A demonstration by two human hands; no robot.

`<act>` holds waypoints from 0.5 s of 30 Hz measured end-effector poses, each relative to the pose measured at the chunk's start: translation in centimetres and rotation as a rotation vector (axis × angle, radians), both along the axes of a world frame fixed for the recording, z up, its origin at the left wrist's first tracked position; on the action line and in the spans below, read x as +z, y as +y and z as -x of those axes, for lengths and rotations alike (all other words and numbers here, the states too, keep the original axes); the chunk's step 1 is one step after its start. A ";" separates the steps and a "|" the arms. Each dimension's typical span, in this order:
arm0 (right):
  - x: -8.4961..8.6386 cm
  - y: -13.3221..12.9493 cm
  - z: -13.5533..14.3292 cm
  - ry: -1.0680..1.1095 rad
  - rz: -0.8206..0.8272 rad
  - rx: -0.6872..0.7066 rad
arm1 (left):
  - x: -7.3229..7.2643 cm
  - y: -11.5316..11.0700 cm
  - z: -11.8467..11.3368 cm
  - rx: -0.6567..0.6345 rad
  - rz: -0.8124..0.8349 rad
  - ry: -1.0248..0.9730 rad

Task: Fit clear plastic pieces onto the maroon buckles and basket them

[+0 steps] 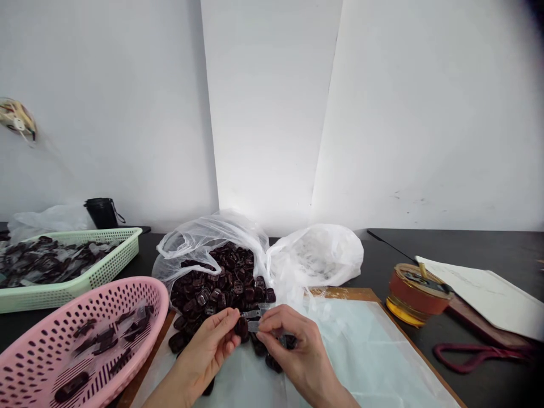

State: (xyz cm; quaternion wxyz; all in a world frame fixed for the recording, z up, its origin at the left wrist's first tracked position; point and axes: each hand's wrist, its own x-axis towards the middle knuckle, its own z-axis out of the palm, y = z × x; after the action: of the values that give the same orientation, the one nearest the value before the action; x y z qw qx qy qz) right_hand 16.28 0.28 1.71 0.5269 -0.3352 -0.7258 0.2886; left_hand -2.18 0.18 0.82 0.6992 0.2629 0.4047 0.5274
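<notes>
My left hand (216, 338) pinches a small glossy dark-brown plastic piece (242, 328) between thumb and fingers. From the other side, my right hand (293, 334) grips a clear plastic two-pronged piece (254, 326) by its end. The prongs reach across to the dark piece; whether they sit inside it I cannot tell. Just behind both hands lies a heap of similar dark-brown pieces (232, 277), spilling from an open clear plastic bag (187, 243). Several loose ones lie under and between my hands.
On the left are a pink basket (159, 300) and a light green basket (119, 266), both holding dark pieces with clear parts. A white plastic bag (323, 255) lies behind the covered board (361, 340). To the right are a tape roll (419, 294), scissors (463, 357) and papers (488, 294).
</notes>
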 end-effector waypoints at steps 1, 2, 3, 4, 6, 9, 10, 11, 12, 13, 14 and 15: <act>0.0 0.0 0.0 0.000 -0.012 0.001 | 0.0 0.0 0.0 -0.020 0.001 -0.005; 0.0 0.0 0.0 -0.002 -0.023 0.004 | -0.1 0.0 -0.1 -0.047 -0.001 -0.011; 0.0 -0.1 0.0 -0.006 -0.033 0.008 | -0.1 0.0 -0.1 -0.076 -0.007 -0.016; 0.0 -0.2 0.1 -0.010 -0.044 0.014 | 0.0 0.0 -0.2 -0.103 -0.015 -0.019; -0.1 -0.3 0.1 -0.025 -0.063 0.026 | 0.0 0.1 -0.3 -0.140 -0.033 -0.020; -0.1 -0.5 0.2 -0.052 -0.072 0.025 | 0.1 0.2 -0.5 -0.135 -0.052 -0.015; -0.1 -0.5 0.2 -0.060 -0.065 0.018 | 0.2 0.2 -0.5 -0.125 -0.049 -0.006; -0.1 -0.5 0.2 -0.069 -0.054 0.011 | 0.2 0.2 -0.6 -0.114 -0.042 0.006; -0.1 -0.4 0.2 -0.076 -0.043 0.003 | 0.2 0.2 -0.6 -0.105 -0.034 0.020; -0.1 -0.4 0.2 -0.082 -0.031 -0.004 | 0.2 0.1 -0.6 -0.098 -0.028 0.034; -0.2 -0.4 0.2 -0.088 -0.021 -0.010 | 0.2 0.1 -0.6 -0.093 -0.027 0.048; -0.2 -0.3 0.2 -0.094 -0.012 -0.013 | 0.3 0.0 -0.7 -0.089 -0.030 0.062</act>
State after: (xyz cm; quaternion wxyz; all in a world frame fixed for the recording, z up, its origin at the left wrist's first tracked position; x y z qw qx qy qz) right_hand 16.04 -0.05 1.50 0.4961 -0.3497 -0.7493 0.2647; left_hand -1.52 0.22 1.08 0.7052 0.3071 0.4062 0.4933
